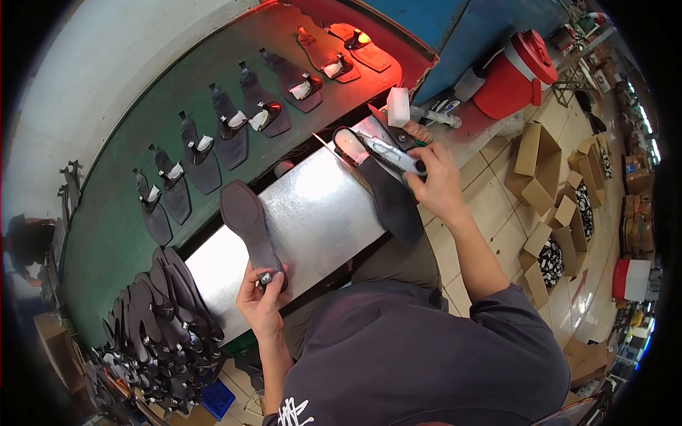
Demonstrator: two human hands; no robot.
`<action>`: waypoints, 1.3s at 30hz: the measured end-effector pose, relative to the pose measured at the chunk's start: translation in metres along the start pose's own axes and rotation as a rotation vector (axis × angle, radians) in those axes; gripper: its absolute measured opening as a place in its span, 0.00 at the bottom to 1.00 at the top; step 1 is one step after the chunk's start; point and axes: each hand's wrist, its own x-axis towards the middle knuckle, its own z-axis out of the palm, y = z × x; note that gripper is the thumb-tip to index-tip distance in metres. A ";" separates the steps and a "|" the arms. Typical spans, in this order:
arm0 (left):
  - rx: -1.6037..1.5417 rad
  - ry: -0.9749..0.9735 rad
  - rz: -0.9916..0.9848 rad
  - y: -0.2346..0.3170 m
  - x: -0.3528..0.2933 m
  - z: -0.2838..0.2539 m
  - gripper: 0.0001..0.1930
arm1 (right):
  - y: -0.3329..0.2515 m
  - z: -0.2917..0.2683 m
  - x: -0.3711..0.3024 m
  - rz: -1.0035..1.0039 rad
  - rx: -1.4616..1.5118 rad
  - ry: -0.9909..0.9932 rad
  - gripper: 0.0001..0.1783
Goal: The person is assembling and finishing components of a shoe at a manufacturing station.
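Note:
My left hand [263,302] pinches the narrow end of a dark shoe sole [245,216]. Its wide end points away from me over the metal worktop [312,195]. By my left thumb is a small shiny dark piece [265,278]. On the right, my right hand [439,181] is closed on a grey-white handled brush [387,153] with a dark bristly edge. Beneath that brush are a beige oval pad [348,144] and a black sheet [394,206] that hangs over the worktop's front edge.
Several dark sandals [231,135] stand on the green conveyor belt [117,234], under red light at its far end. More soles [145,305] are heaped at the left. A white block [398,106] and red cooler [501,82] stand at right; cardboard boxes [533,170] lie on the floor.

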 end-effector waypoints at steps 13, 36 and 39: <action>-0.010 -0.020 -0.034 -0.013 0.001 -0.012 0.08 | 0.028 -0.010 -0.004 0.178 -0.071 -0.112 0.18; -0.006 -0.024 0.054 -0.001 0.004 -0.003 0.11 | 0.001 -0.006 0.024 -0.070 -0.452 -0.258 0.21; -0.027 -0.022 0.016 0.001 0.004 -0.006 0.10 | 0.009 -0.010 0.028 -0.215 -0.578 -0.139 0.18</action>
